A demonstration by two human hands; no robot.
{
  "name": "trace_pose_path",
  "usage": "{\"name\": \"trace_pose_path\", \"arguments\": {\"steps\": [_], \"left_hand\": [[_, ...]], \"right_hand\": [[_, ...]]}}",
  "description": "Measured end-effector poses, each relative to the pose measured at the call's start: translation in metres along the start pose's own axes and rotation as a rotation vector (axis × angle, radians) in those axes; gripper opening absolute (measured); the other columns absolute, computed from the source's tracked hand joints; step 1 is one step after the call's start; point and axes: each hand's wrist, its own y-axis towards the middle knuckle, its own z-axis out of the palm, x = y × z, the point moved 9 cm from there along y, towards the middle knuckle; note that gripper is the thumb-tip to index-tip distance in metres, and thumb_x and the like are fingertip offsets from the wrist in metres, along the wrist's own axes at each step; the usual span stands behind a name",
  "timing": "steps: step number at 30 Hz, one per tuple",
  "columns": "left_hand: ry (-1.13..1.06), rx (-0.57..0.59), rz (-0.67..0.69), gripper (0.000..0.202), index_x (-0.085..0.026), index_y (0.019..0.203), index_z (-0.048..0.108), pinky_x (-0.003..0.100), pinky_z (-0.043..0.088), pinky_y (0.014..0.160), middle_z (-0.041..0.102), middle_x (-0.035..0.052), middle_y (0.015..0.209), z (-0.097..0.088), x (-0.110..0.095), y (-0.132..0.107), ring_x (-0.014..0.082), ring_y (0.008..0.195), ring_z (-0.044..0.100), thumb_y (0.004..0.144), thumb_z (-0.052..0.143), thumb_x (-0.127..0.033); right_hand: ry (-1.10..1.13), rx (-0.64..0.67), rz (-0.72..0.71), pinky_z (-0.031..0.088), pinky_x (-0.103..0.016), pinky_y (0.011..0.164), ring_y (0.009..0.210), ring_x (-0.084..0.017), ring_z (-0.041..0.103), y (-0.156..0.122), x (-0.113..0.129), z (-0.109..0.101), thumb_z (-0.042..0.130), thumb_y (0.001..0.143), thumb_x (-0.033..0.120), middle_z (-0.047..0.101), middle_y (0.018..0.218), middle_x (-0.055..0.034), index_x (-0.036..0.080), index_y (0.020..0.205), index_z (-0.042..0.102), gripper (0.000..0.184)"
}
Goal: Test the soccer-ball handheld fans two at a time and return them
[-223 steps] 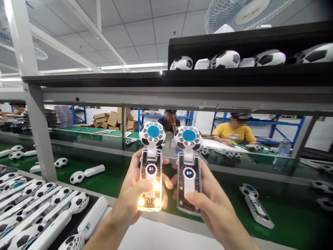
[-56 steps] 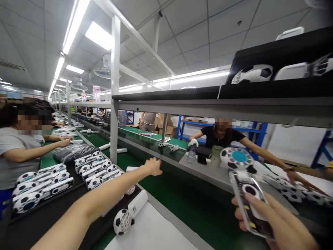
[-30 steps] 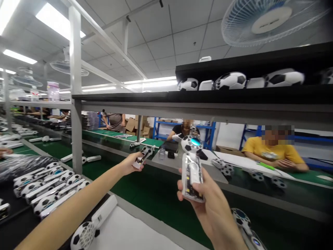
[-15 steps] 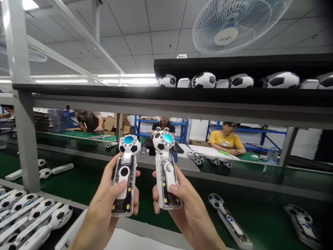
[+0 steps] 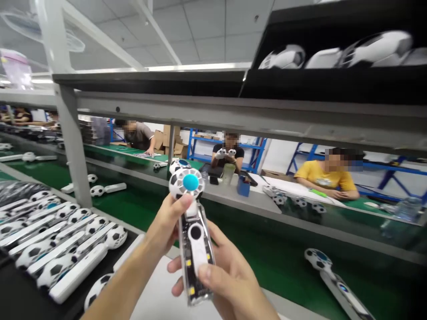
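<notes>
1. Gripped upright in the right hand (image 5: 230,284), near centre, is a clear-bodied handheld fan (image 5: 196,253), with the thumb pressed on its white button.
2. Against its football-patterned head the thumb of the left hand (image 5: 166,224) is laid; whether the fingers are closed behind cannot be told.
3. A green conveyor belt (image 5: 267,253) is seen beyond.
4. Rows of fans (image 5: 50,240) are laid near left.
5. A single fan (image 5: 336,280) is laid on the belt, right.
</notes>
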Motion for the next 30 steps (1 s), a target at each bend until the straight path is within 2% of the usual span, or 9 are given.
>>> {"name": "trace_pose_path", "arguments": {"steps": [2,4,6,8,13,18,23,26,30], "left_hand": [[-0.036,0.000,-0.055,0.046,-0.016,0.081,0.065,0.027,0.050,0.055,0.064,0.0024,0.070,-0.008,-0.001,0.000,0.0164,0.060,0.060,0.061,0.078,-0.056],[-0.027,-0.030,0.008,0.035,-0.017,0.083,0.064,0.025,0.049,0.062,0.064,-0.0001,0.073,-0.014,-0.014,-0.002,0.0149,0.066,0.060,0.060,0.082,-0.037],[0.024,-0.027,0.075,0.034,-0.017,0.087,0.064,0.022,0.047,0.064,0.063,-0.0023,0.074,-0.013,-0.026,-0.005,0.0125,0.067,0.057,0.059,0.082,-0.025],[0.064,-0.015,0.109,0.036,-0.017,0.090,0.063,0.020,0.044,0.063,0.062,-0.0039,0.072,-0.008,-0.033,-0.006,0.0101,0.065,0.054,0.059,0.082,-0.019],[0.047,-0.060,0.134,0.033,-0.018,0.089,0.063,0.019,0.043,0.061,0.062,-0.0045,0.073,-0.004,-0.031,-0.013,0.0092,0.066,0.053,0.061,0.081,-0.019],[-0.015,-0.115,0.138,0.024,-0.019,0.081,0.064,0.021,0.045,0.061,0.061,-0.0042,0.069,0.006,-0.029,-0.026,0.0094,0.061,0.053,0.063,0.079,-0.022],[-0.045,-0.170,0.135,0.023,-0.018,0.074,0.063,0.022,0.044,0.057,0.059,-0.0036,0.065,0.007,-0.033,-0.029,0.0107,0.058,0.053,0.060,0.080,-0.023],[-0.025,-0.199,0.098,0.023,-0.019,0.074,0.062,0.023,0.046,0.060,0.060,-0.0030,0.068,0.000,-0.029,-0.023,0.0135,0.064,0.059,0.061,0.080,-0.026],[-0.030,-0.192,0.006,0.028,-0.019,0.082,0.063,0.024,0.049,0.061,0.062,-0.0012,0.071,-0.007,-0.015,-0.012,0.0170,0.069,0.064,0.064,0.080,-0.032]], "right_hand": [[0.021,0.056,0.087,0.052,-0.043,0.085,0.103,-0.030,0.066,0.004,-0.023,0.005,0.081,0.078,0.038,0.065,0.114,-0.0129,0.020,0.132,0.055,0.062],[0.008,0.058,0.112,0.050,-0.044,0.092,0.107,-0.029,0.065,0.007,-0.038,0.005,0.080,0.081,0.040,0.063,0.120,-0.0126,0.022,0.131,0.056,0.058],[-0.063,0.042,0.084,0.048,-0.044,0.098,0.111,-0.028,0.063,0.009,-0.041,0.002,0.079,0.082,0.039,0.062,0.123,-0.0119,0.023,0.131,0.058,0.056],[-0.150,0.023,0.065,0.047,-0.043,0.101,0.112,-0.028,0.061,0.009,-0.038,-0.001,0.080,0.081,0.039,0.062,0.123,-0.0114,0.022,0.130,0.060,0.056],[-0.277,0.036,0.134,0.050,-0.041,0.096,0.111,-0.028,0.060,0.000,-0.029,-0.001,0.077,0.083,0.042,0.062,0.121,-0.0104,0.024,0.129,0.060,0.052],[-0.423,-0.076,0.161,0.050,-0.041,0.094,0.115,-0.032,0.059,-0.013,-0.028,-0.009,0.077,0.081,0.051,0.062,0.128,-0.0111,0.025,0.140,0.052,0.069],[-0.521,-0.160,0.116,0.051,-0.043,0.094,0.119,-0.036,0.056,-0.013,-0.025,-0.014,0.079,0.079,0.049,0.057,0.135,-0.0127,0.025,0.144,0.049,0.075],[-0.463,-0.093,0.119,0.050,-0.042,0.094,0.118,-0.033,0.057,-0.006,-0.026,-0.013,0.078,0.080,0.052,0.059,0.131,-0.0116,0.025,0.142,0.050,0.073],[-0.296,0.043,0.090,0.048,-0.037,0.097,0.112,-0.025,0.060,0.003,-0.025,-0.005,0.076,0.086,0.039,0.061,0.124,-0.0065,0.029,0.134,0.056,0.052]]}}
